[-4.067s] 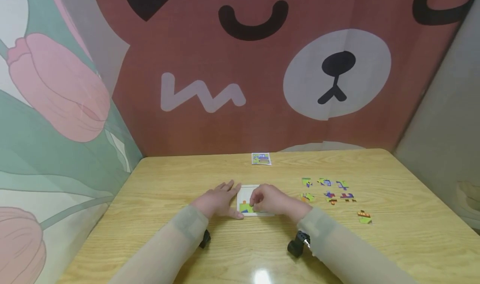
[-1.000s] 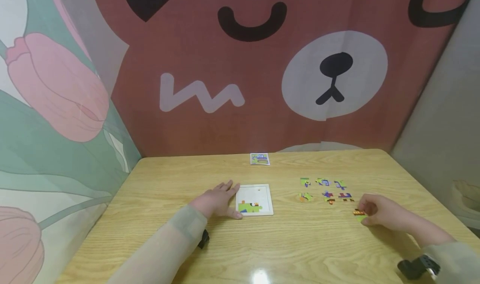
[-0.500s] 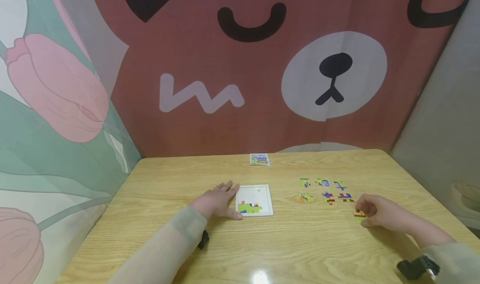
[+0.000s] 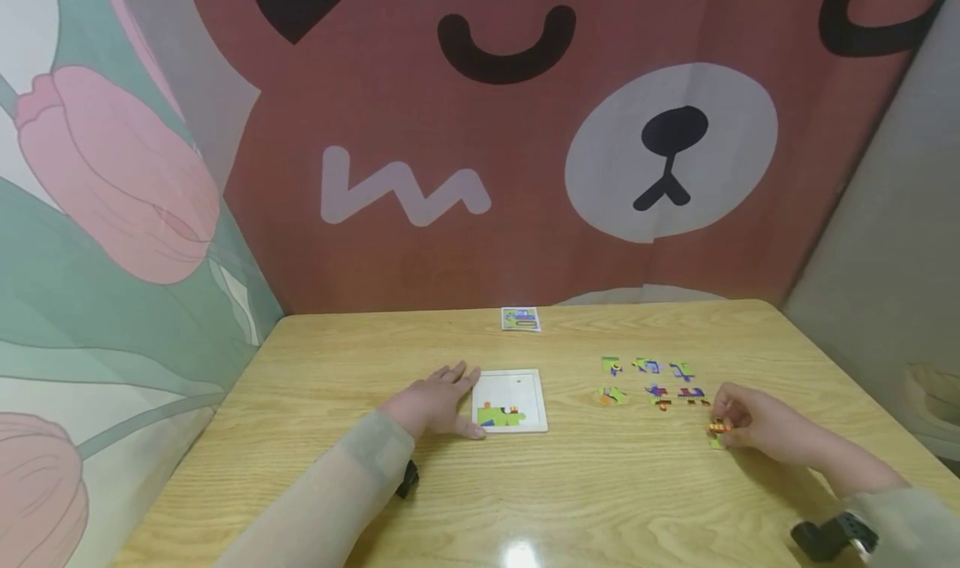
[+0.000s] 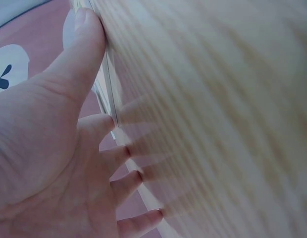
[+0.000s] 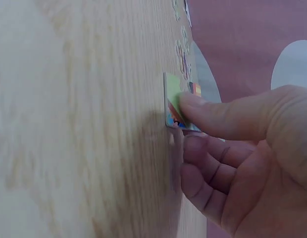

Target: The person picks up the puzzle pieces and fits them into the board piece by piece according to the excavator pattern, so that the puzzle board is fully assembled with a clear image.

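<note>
Piece [image 6: 174, 101] pinched between right hand [image 4: 761, 422] thumb and fingers; can't tell if clear of table [image 4: 615, 485]. Tray [image 4: 502, 389] well apart, to its left. Left hand [image 4: 435, 401] nearer tray, fingers straight, touching left edge.

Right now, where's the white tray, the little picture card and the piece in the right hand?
White tray [image 4: 508, 391]: head view, on its bare floor.
Picture card [image 4: 521, 319]: head view, printed middle.
Puzzle piece [image 6: 173, 90]: right wrist view, on its green part.
</note>
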Available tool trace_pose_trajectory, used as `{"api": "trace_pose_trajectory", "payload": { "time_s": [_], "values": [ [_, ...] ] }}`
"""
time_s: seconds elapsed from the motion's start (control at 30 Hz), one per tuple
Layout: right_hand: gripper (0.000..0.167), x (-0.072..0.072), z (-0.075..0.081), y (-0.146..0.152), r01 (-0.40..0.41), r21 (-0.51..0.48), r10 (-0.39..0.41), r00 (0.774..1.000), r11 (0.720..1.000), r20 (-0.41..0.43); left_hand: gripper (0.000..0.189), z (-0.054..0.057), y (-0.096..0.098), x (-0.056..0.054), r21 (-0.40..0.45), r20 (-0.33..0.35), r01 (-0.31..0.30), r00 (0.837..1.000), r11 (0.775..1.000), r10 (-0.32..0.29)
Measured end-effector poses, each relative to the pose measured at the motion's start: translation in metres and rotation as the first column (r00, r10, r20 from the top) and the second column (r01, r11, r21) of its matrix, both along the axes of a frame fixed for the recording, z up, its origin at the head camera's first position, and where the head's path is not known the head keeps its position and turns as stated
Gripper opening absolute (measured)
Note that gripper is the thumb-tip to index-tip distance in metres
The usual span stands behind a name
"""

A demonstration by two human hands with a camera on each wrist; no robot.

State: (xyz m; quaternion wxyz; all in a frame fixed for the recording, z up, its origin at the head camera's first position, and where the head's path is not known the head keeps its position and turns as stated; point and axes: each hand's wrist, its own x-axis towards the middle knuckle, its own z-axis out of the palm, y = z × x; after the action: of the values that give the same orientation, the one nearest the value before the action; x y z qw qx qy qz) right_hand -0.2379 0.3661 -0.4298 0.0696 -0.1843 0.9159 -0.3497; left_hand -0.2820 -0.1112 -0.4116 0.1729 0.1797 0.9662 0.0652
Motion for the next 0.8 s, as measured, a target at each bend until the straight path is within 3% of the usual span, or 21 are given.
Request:
{"api": "trace_pose_trajectory", "payload": {
  "time_s": [0.17, 0.57, 0.8],
  "values": [
    [0.016, -0.004, 0.004, -0.011, -0.021, -0.038, 0.021, 1.000, 0.999, 0.018, 0.105, -0.001, 0.000, 0.000, -0.010, 0.003, 0.002, 1.000, 1.000, -0.002],
    [0.015, -0.026, 0.015, -0.064, -0.095, -0.110, 0.099, 0.995, 0.989, 0.028, 0.105, 0.000, 0.001, 0.000, -0.010, 0.009, -0.017, 1.000, 1.000, 0.018],
    [0.012, -0.040, 0.024, -0.104, -0.132, -0.208, 0.152, 0.985, 0.969, 0.083, 0.107, -0.003, 0.001, -0.003, -0.033, 0.009, -0.022, 1.000, 0.999, 0.022]
  ]
}}
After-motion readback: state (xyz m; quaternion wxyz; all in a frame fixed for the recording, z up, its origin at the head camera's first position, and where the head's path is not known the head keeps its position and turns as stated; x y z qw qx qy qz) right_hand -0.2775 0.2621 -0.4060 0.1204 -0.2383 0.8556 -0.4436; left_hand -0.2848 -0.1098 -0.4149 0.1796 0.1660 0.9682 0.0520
